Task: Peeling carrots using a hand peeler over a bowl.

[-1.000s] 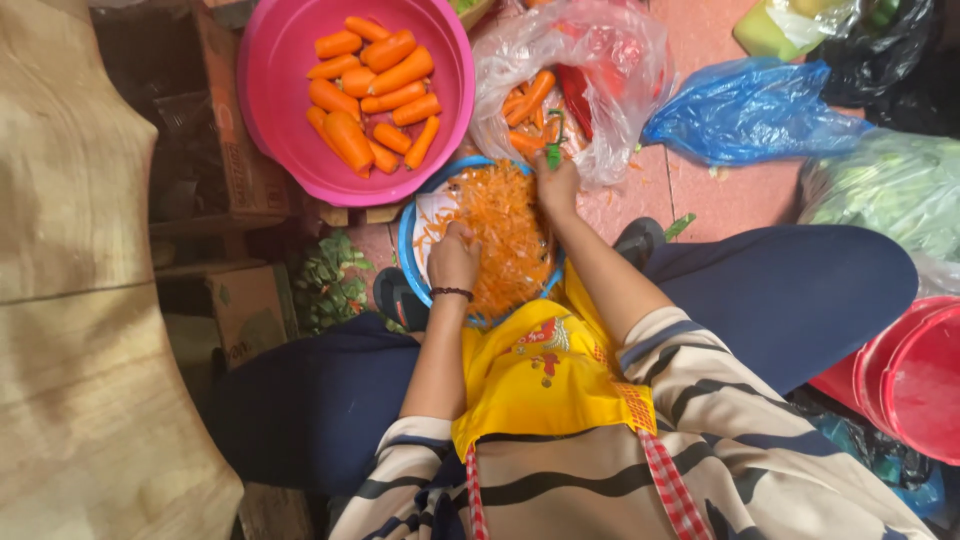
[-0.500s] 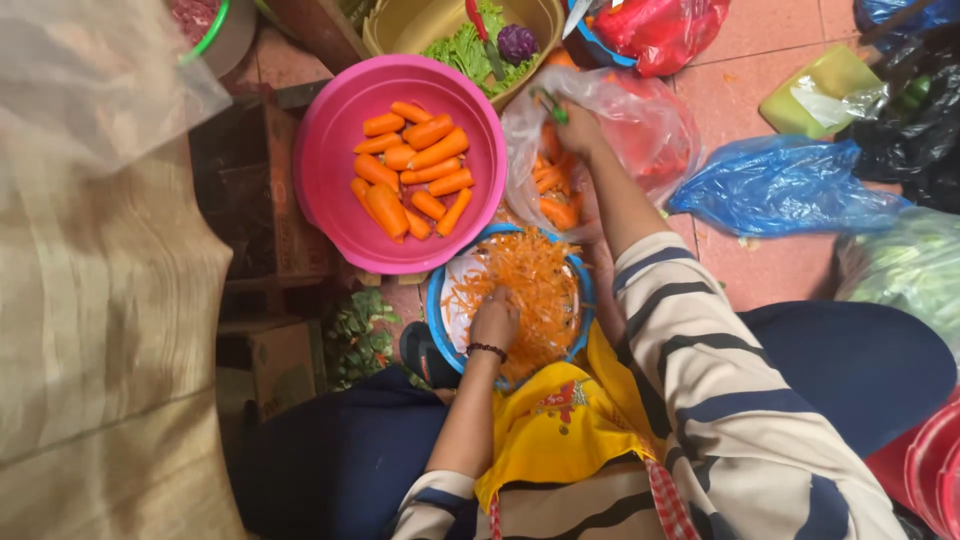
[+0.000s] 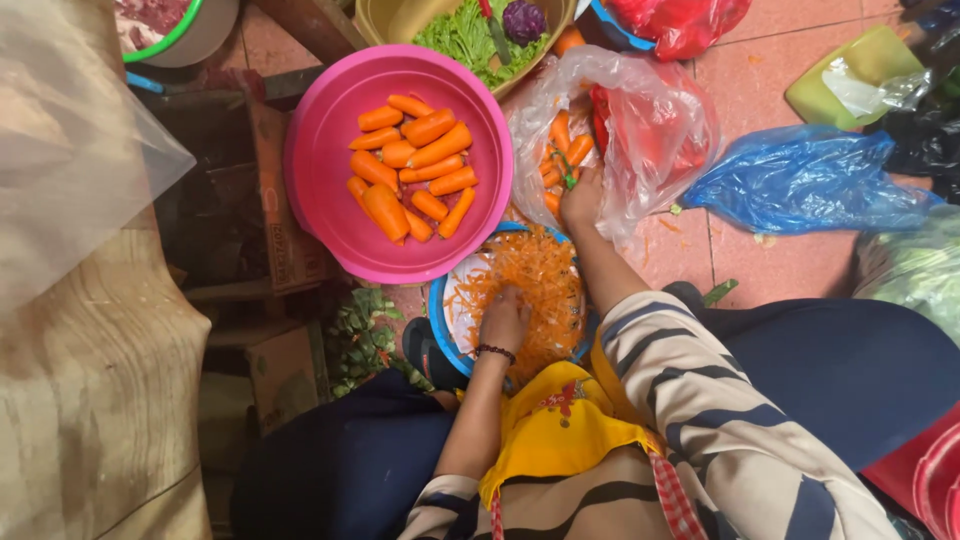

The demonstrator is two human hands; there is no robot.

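My left hand [image 3: 505, 318] rests in the blue-rimmed bowl [image 3: 440, 318] that sits between my knees, close to my body so both arms reach it without stretching. The fingers are curled together and pressed down into the heap of orange carrot peelings [image 3: 535, 285]; whether they pinch anything underneath, I cannot tell. A dark bead bracelet [image 3: 494, 351] sits at that wrist.

My right hand [image 3: 580, 198] is extended to the far side, into the mouth of the clear plastic bag [image 3: 640, 120], which lies just beyond the bowl. The fingers are closed around a green-handled tool [image 3: 563, 170], probably a peeler, and touch the unpeeled carrots [image 3: 562, 140] inside the bag. The bag lies open toward me, so its contents stay within one arm's reach.

The pink basin [image 3: 330, 215] stands to the far left, touching the bowl's rim. It holds peeled carrots [image 3: 415, 165], kept apart from the peelings. A blue plastic bag [image 3: 800, 180] lies on the tiled floor to the right, well apart from both hands. A yellow apron [image 3: 555, 425] covers my lap.
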